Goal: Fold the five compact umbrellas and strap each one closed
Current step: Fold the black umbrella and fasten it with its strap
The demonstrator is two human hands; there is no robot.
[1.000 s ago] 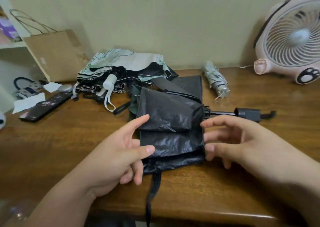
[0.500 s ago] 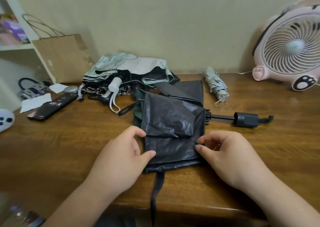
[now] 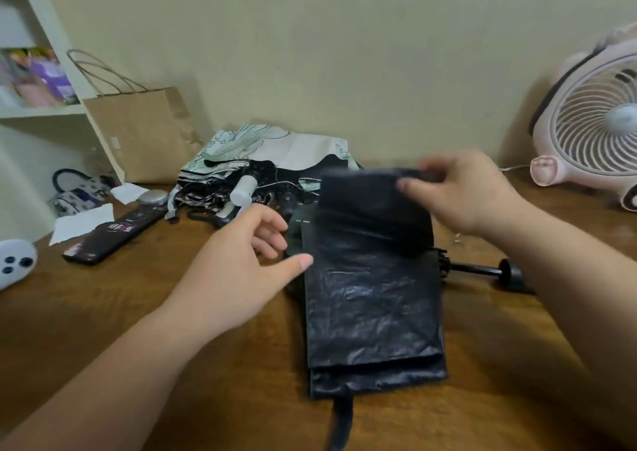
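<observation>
- Half a second ago both hands pressed the near end of the black umbrella (image 3: pixel 372 299). The right hand (image 3: pixel 462 192) has since gone to its far edge, where thumb and fingers pinch a raised canopy flap.
- The left hand (image 3: pixel 241 261) has slid to the umbrella's left side. Its fingers are loosely spread and only the thumb tip touches the fabric.
- The black umbrella lies flat on the wooden desk (image 3: pixel 155 330), with one strap (image 3: pixel 341 423) trailing off the near edge.
- The right forearm covers part of the umbrella's handle (image 3: pixel 510 275) to its right. The small silver umbrella seen earlier behind it is now behind the right hand.
- The lifted flap and right fingers are motion-blurred.
- Behind the black umbrella to the left sits a heap with one floral umbrella (image 3: pixel 275 154) and one white handle (image 3: pixel 243 190). How many umbrellas the heap holds cannot be told.
- Further left of it are one paper bag (image 3: pixel 138 133) and one dark phone (image 3: pixel 113 233). To the far right stands one pink fan (image 3: pixel 593 130), cut off by the frame.
</observation>
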